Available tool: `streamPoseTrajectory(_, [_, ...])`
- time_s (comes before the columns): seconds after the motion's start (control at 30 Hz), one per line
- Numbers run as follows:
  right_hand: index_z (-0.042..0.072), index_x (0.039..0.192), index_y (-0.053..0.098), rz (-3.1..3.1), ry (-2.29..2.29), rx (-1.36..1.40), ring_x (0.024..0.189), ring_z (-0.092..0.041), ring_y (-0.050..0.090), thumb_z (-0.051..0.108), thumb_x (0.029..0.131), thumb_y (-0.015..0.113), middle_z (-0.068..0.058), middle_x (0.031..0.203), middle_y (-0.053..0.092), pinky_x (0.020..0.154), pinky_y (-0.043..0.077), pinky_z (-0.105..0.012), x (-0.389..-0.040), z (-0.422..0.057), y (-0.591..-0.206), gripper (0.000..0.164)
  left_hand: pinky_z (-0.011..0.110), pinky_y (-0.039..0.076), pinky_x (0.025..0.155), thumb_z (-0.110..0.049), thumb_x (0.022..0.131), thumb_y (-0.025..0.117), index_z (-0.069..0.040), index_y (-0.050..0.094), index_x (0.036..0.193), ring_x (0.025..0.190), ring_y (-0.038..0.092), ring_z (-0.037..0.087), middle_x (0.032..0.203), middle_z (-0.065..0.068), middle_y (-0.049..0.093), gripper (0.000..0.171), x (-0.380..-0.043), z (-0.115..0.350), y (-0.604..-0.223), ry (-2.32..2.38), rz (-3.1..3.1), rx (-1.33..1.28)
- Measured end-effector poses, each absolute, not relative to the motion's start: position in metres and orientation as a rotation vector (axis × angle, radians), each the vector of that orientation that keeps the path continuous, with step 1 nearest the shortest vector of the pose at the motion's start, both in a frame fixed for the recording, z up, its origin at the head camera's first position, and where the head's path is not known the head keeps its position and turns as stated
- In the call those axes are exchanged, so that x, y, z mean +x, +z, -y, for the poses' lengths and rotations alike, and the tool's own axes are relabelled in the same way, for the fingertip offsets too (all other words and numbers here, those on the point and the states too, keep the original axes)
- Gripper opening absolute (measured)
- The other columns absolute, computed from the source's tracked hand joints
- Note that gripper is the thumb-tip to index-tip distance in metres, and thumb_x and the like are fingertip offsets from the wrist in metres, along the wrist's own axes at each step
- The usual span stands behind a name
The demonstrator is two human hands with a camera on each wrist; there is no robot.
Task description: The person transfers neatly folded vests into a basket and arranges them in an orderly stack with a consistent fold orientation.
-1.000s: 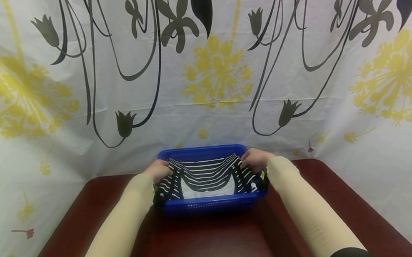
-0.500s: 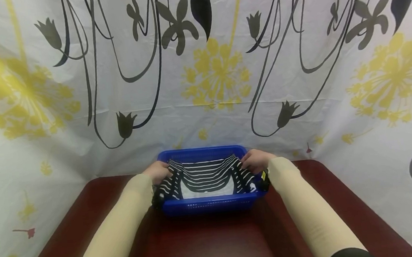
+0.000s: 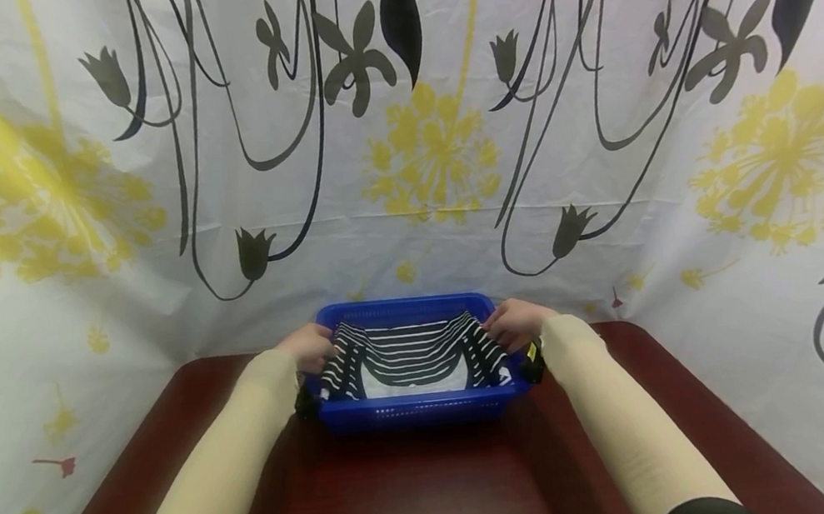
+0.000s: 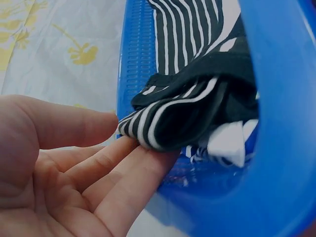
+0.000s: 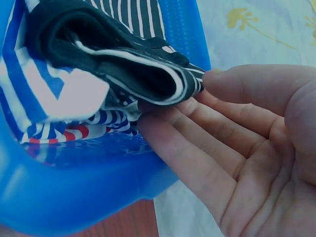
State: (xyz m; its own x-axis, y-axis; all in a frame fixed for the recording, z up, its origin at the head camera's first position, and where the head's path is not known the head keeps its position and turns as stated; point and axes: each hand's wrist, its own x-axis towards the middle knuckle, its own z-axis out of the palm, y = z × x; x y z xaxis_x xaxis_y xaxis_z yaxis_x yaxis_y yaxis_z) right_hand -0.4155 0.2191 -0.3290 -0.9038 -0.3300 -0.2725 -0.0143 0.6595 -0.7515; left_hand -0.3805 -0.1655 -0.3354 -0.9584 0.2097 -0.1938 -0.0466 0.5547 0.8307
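Note:
A folded black-and-white striped garment (image 3: 410, 349) lies in a blue plastic basket (image 3: 420, 407) at the table's far side. In the head view my left hand (image 3: 308, 346) is at its left end and my right hand (image 3: 517, 323) at its right end. The left wrist view shows straight fingers (image 4: 133, 185) under the rolled fold, the thumb tip right at its edge. Similarly, in the right wrist view, extended fingers (image 5: 197, 148) reach beneath the other fold, with the thumb beside its tip. Neither hand is curled round the cloth.
Under the garment lies blue-and-white striped cloth (image 5: 44, 94) with some red. The basket stands on a dark red table (image 3: 421, 490). Close behind hangs a white curtain (image 3: 350, 238) with flower prints. A dark band (image 3: 703, 511) circles the right sleeve.
My left hand has drawn slightly to the left, off the garment's end. My right hand has shifted a little outward. The garment stays in the basket, and the head view has tilted slightly up.

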Motion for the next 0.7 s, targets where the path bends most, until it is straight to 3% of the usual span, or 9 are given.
streamPoseTrajectory(0.07, [-0.011,0.128,0.055,-2.49,-1.141,-0.277,0.096,-0.026,0.064,0.005,0.093,0.055,-0.025,0.124,0.059,0.075,0.057,-0.039,-0.412,-0.22,-0.328,0.039,0.034,0.055,0.077,0.006,0.09,0.049,0.018,0.024,0.143,0.079,0.064,0.026,0.14,0.034,0.039,0.06,-0.378,0.167,-0.333,1.36,-2.514,0.141])
streamPoseTrajectory(0.1, [-0.012,0.127,0.055,-2.486,-1.154,-0.277,0.093,-0.025,0.064,0.006,0.094,0.054,-0.024,0.12,0.061,0.075,0.057,-0.039,-0.411,-0.22,-0.327,0.038,0.038,0.055,0.082,0.006,0.09,0.048,0.018,0.023,0.143,0.091,0.066,0.033,0.142,0.035,0.036,0.06,-0.378,0.168,-0.331,1.362,-2.511,0.144])
streamPoseTrajectory(0.17, [-0.012,0.126,0.056,-2.476,-1.171,-0.277,0.09,-0.024,0.065,0.009,0.096,0.053,-0.021,0.111,0.063,0.076,0.057,-0.04,-0.409,-0.221,-0.326,0.036,0.043,0.054,0.086,0.007,0.091,0.048,0.019,0.023,0.143,0.111,0.057,0.045,0.143,0.037,0.033,0.059,-0.376,0.169,-0.328,1.367,-2.507,0.154])
streamPoseTrajectory(0.2, [-0.012,0.125,0.056,-2.47,-1.181,-0.274,0.088,-0.023,0.065,0.01,0.097,0.052,-0.018,0.106,0.064,0.076,0.057,-0.04,-0.408,-0.221,-0.325,0.036,0.044,0.053,0.086,0.008,0.091,0.048,0.019,0.023,0.143,0.113,0.056,0.047,0.143,0.038,0.032,0.059,-0.376,0.169,-0.326,1.375,-2.502,0.157])
streamPoseTrajectory(0.33, [-0.012,0.124,0.057,-2.441,-1.211,-0.254,0.084,-0.023,0.066,0.012,0.099,0.052,-0.013,0.096,0.065,0.076,0.057,-0.042,-0.409,-0.225,-0.323,0.035,0.043,0.055,0.084,0.009,0.09,0.048,0.019,0.028,0.141,0.108,0.059,0.045,0.139,0.038,0.038,0.056,-0.371,0.169,-0.315,1.368,-2.519,0.166])
streamPoseTrajectory(0.57, [-0.013,0.127,0.052,-2.447,-1.274,-0.282,0.081,-0.019,0.064,0.014,0.1,0.049,-0.012,0.097,0.065,0.071,0.055,-0.036,-0.407,-0.221,-0.315,0.039,0.037,0.057,0.076,0.009,0.09,0.048,0.018,0.04,0.135,0.093,0.065,0.038,0.127,0.036,0.051,0.047,-0.367,0.166,-0.3,1.376,-2.565,0.203])
streamPoseTrajectory(0.7, [-0.013,0.133,0.047,-2.34,-1.449,-0.296,0.093,-0.027,0.064,0.015,0.101,0.048,-0.024,0.112,0.061,0.079,0.054,-0.038,-0.405,-0.209,-0.315,0.042,0.033,0.058,0.069,0.004,0.095,0.045,0.016,0.039,0.137,0.083,0.065,0.032,0.127,0.036,0.05,0.044,-0.371,0.158,-0.307,1.488,-2.449,0.211])
